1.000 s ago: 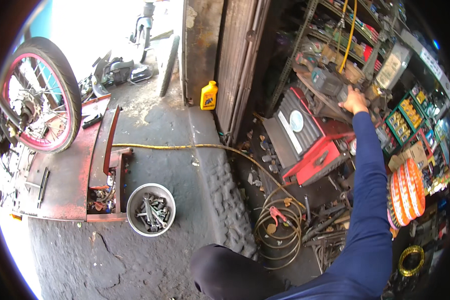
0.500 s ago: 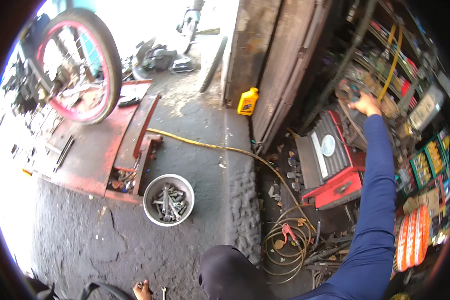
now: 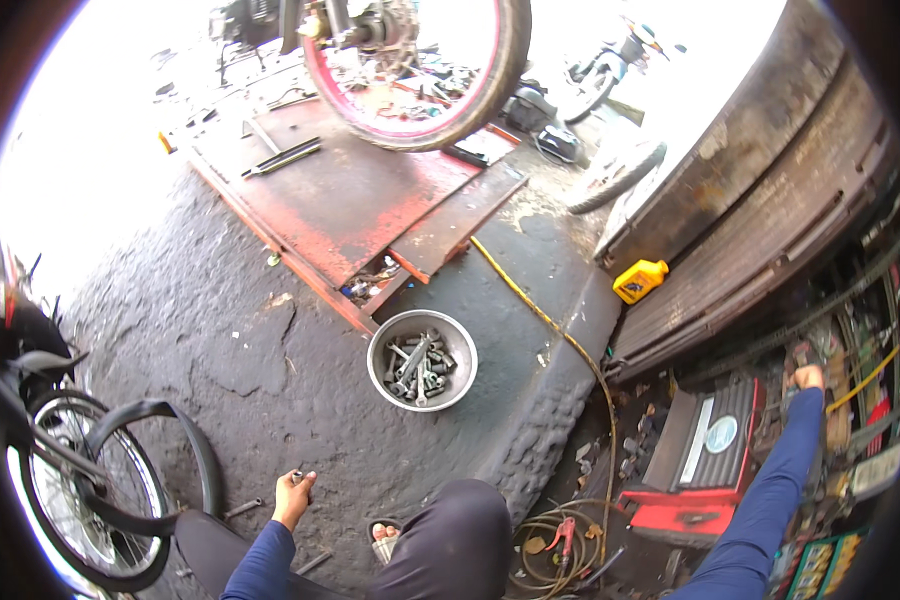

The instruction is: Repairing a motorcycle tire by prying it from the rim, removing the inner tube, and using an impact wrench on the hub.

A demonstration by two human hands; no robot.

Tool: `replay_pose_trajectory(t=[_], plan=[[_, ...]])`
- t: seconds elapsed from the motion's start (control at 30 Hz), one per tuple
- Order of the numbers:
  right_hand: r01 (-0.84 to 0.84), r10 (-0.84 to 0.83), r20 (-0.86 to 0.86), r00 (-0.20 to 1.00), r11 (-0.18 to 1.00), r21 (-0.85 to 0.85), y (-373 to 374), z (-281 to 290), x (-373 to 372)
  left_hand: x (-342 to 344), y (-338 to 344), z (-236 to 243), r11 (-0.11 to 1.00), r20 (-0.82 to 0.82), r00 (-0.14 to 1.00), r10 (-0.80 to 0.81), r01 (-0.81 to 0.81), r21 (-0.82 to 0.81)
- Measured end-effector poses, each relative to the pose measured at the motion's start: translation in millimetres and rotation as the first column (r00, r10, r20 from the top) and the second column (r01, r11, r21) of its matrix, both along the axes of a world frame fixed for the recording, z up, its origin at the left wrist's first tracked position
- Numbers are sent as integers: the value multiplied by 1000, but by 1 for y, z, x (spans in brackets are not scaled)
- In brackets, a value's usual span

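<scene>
My left hand (image 3: 293, 497) is held low over the dark ground, fingers closed around a small metal piece whose kind I cannot make out. Close to that hand, a wrench (image 3: 245, 507) and another metal tool (image 3: 313, 563) lie on the ground. My right arm stretches far to the right, where my right hand (image 3: 808, 377) is closed at a cluttered shelf (image 3: 832, 345); whatever it grips is hidden. Below it stands a red tool box (image 3: 682, 517) with a ribbed dark top. Ahead of me, a metal bowl (image 3: 378, 376) holds several wrenches and sockets (image 3: 422, 366).
A red lift platform (image 3: 370, 200) carries a motorcycle with a pink-rimmed wheel (image 3: 515, 60). At left stand a spoked wheel (image 3: 90, 500) and a loose tyre (image 3: 205, 455). A yellow hose (image 3: 515, 290) runs to coils (image 3: 545, 540) at right. A yellow bottle (image 3: 640, 281) sits by the door.
My view has swung left and down, bringing my left hand and the wheel at left further into sight. My right hand stays at the shelf, its fingers now more closed.
</scene>
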State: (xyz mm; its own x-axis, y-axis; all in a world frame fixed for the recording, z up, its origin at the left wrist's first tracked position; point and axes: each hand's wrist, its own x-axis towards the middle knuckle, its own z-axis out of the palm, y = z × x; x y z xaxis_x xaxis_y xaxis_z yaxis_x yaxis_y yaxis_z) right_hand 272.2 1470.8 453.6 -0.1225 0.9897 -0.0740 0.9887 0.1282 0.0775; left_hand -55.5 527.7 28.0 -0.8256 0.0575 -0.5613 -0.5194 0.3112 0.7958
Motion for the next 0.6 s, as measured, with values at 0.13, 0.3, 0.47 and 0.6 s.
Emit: replay_pose_trajectory(t=[0.13,0.3,0.47,0.6], plan=[[-86,59,-544,837,996,-24,4,-29,16,14,1,12,999,-3,1000,3,-3,-41],[-267,323,-785,529,941,208,-9,32,63,30,5,-15,995,96,992,-80,85,-46],[-416,243,-963,-116,869,269,-240,-23,-44,32,-18,-12,995,143,990,-16,30,-96],[-498,77,-994,-83,861,109,-333,-70,-142,33,7,-37,881,120,993,2,-59,469]])
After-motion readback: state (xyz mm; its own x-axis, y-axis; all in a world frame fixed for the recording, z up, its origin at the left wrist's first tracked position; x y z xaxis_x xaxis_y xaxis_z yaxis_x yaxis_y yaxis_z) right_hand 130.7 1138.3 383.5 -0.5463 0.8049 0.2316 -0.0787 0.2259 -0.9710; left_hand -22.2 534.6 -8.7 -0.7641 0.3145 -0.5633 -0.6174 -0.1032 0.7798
